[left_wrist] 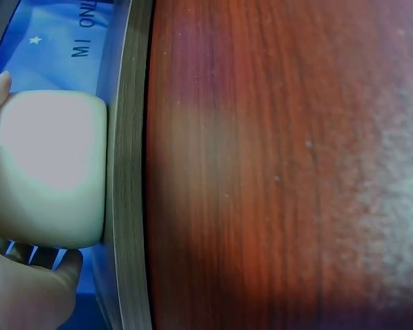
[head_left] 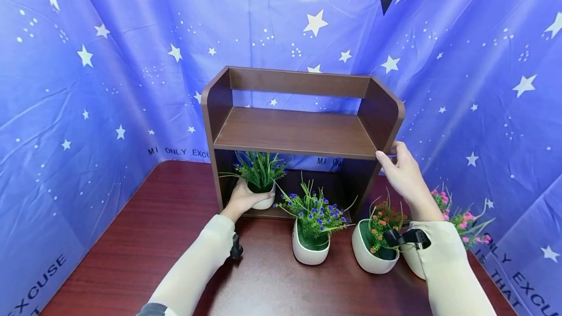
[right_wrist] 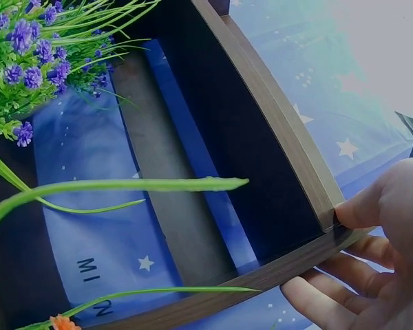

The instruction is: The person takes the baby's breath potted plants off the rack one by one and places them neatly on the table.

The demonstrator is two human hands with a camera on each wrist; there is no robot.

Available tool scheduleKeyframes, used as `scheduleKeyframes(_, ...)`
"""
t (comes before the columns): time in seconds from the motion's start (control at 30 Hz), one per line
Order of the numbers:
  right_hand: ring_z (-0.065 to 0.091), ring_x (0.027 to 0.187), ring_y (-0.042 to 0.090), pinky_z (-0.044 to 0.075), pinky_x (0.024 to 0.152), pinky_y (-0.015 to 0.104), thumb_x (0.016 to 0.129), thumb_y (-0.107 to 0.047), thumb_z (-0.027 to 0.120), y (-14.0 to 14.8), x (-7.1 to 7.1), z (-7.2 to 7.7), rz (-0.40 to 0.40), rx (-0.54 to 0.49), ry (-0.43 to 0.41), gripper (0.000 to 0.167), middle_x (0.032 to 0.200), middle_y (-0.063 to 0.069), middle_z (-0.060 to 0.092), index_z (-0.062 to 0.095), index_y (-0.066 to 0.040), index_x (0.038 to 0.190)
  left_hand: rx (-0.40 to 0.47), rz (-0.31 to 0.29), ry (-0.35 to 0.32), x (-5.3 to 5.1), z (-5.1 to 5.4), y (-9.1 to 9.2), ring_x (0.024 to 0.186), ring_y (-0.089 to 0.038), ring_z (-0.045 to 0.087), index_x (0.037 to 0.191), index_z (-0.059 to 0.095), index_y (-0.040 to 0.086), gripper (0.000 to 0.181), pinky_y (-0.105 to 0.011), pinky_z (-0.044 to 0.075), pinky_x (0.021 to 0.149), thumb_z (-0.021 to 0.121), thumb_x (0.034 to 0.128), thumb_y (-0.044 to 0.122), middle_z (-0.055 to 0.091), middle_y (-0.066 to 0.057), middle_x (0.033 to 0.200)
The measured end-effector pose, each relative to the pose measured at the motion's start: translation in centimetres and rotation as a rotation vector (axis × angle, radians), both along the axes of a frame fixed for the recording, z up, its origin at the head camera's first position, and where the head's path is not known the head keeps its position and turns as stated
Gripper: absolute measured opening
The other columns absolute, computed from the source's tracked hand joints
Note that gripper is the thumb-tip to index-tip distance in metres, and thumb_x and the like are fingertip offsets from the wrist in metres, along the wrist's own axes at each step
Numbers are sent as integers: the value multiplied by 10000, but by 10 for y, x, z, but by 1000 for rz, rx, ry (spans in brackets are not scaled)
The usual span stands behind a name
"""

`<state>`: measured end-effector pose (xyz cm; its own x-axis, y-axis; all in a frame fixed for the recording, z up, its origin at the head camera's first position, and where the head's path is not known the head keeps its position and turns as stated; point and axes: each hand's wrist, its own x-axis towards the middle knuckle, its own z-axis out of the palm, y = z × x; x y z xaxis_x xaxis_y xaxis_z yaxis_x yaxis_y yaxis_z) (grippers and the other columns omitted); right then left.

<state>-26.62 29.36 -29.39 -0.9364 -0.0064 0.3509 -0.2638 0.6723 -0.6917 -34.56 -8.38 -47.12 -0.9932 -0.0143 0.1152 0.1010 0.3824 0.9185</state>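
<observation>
My left hand (head_left: 243,199) grips a white potted plant (head_left: 265,202) with grassy leaves, inside the lower left compartment of a brown wooden shelf (head_left: 298,130). In the left wrist view the white pot (left_wrist: 48,168) is between thumb and fingers, close to the bottom board's front edge (left_wrist: 131,172); whether it touches the board I cannot tell. At the shelf's right side, my right hand (head_left: 405,174) holds the side panel, thumb on its front edge and fingers around the outside, as the right wrist view shows near the panel (right_wrist: 282,124).
A purple-flowered potted plant (head_left: 311,252) stands in front of the shelf. To its right are an orange-flowered potted plant (head_left: 373,260) and a pink-flowered one (head_left: 467,226), partly behind my right forearm. Blue starry cloth (head_left: 131,62) surrounds the dark red table (head_left: 145,223).
</observation>
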Motion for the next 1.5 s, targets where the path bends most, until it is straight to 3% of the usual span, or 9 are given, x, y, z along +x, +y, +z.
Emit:
scheduleKeyframes(0.4, 541, 1090, 431, 444, 878, 542, 1071, -391, 413, 1, -1, -2, 3, -5, -14, 606, 1346, 303, 438, 290, 46, 1472, -47, -6, 83, 11, -3, -4, 1334, -300, 454, 1464, 409, 104, 1031, -472, 364, 1100, 947, 641, 411, 526, -122, 1423)
scheduleKeyframes(0.6, 542, 1077, 427, 441, 869, 534, 1070, -388, 416, 1, -1, -1, -1, -2, -3, 591, 1327, 299, 443, 305, 50, 1452, -120, 10, 85, 18, -7, -9, 1256, -312, 517, 1403, 480, 57, 1000, -469, 417, 1052, 936, 620, 480, 564, -152, 1352)
scheduleKeyframes(0.87, 565, 1058, 413, 452, 853, 489, 1072, -368, 418, 0, 0, -2, 4, -6, -1, 568, 1312, 291, 453, 319, 59, 1434, -73, -29, 105, 40, -8, -16, 1118, -231, 601, 1231, 642, 102, 769, -425, 456, 999, 956, 606, 421, 679, -43, 1177)
scheduleKeyframes(1.0, 572, 1055, 421, 455, 854, 497, 1072, -371, 418, 1, 0, -1, 1, -3, 3, 570, 1315, 295, 455, 321, 62, 1430, -37, -31, 72, 52, -5, -17, 1175, -242, 570, 1275, 607, 81, 835, -439, 439, 1024, 960, 601, 425, 634, -73, 1250)
scheduleKeyframes(1.13, 560, 1055, 415, 446, 846, 499, 1071, -382, 416, 0, 0, -2, -3, 2, 0, 571, 1320, 294, 453, 324, 57, 1425, -59, -8, 39, 62, -5, -19, 1247, -287, 518, 1345, 532, 38, 964, -470, 416, 1052, 951, 594, 474, 548, -147, 1347)
scheduleKeyframes(1.5, 528, 1083, 407, 434, 850, 486, 1074, -372, 415, 1, 0, -1, 2, -2, 3, 566, 1319, 291, 447, 321, 58, 1429, -71, -9, 91, 79, -6, -27, 1247, -269, 529, 1362, 548, 98, 928, -462, 411, 1055, 963, 601, 429, 589, -91, 1336)
